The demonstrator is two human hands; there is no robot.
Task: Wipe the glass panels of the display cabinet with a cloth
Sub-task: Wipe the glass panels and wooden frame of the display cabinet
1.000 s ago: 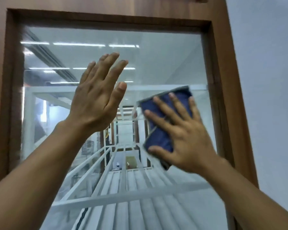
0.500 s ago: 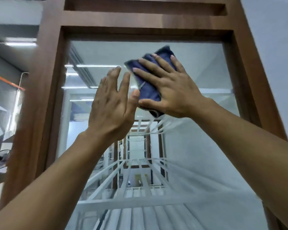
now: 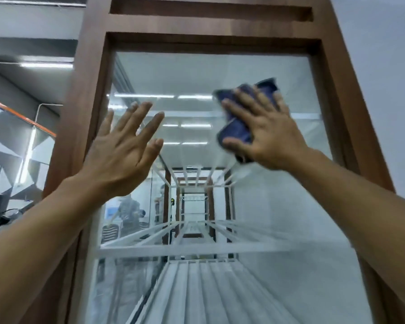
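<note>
Lying under the flat right hand (image 3: 269, 139), the cloth (image 3: 236, 132) is pressed high-right on the glass panel (image 3: 197, 73) — remaining glass is judged leftward and below; the left hand (image 3: 122, 155) is spread, empty.

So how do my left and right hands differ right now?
The left hand holds nothing; the right hand presses a dark blue cloth against the clear glass panel. The left hand is lower and leftward; the right hand is higher. Both have straight, spread fingers.
</note>
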